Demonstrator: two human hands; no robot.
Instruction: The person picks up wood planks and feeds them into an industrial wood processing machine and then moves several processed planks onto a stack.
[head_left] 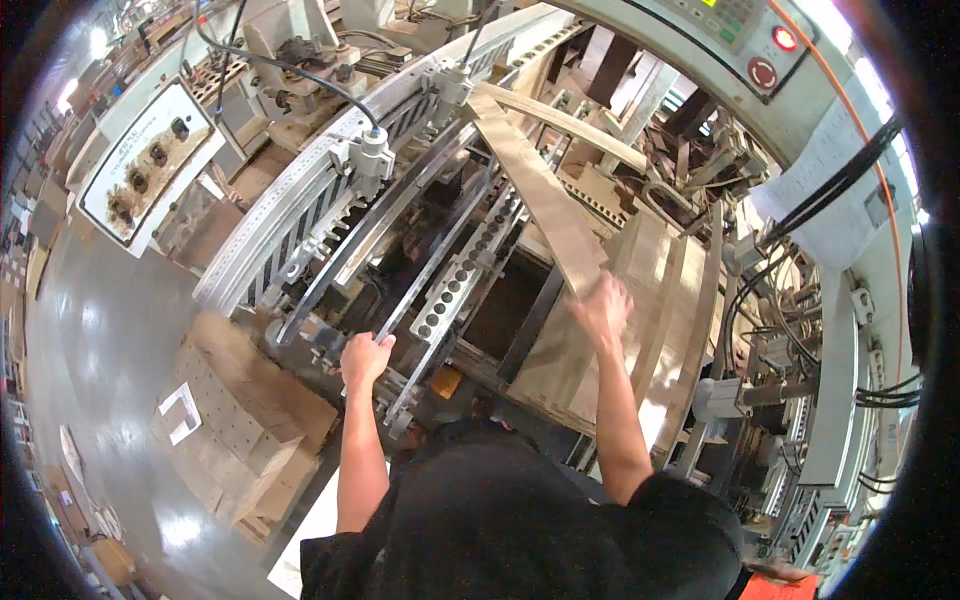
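My right hand (pixel 603 308) is closed on the near end of a long, flat wooden board (pixel 535 185). The board slants away to the far left, its far end near a grey cylinder fitting (pixel 455 85) on the machine. Fingers wrapped, my left hand (pixel 365 360) grips the near end of a thin metal rail (pixel 425 278). Right of that rail runs a strip with a row of round black pads (pixel 449 298). Beside my right hand lie several wooden boards (pixel 650 262) side by side. Another wooden board (pixel 575 125) lies beyond the held one.
A control panel (pixel 735 40) with a lit red button is at the upper right, with black cables (pixel 840 185) hanging below. A white switch box (pixel 150 165) stands at the left. Cardboard (pixel 240 400) sits on the floor at the lower left. A paper sheet (pixel 825 190) hangs at the right.
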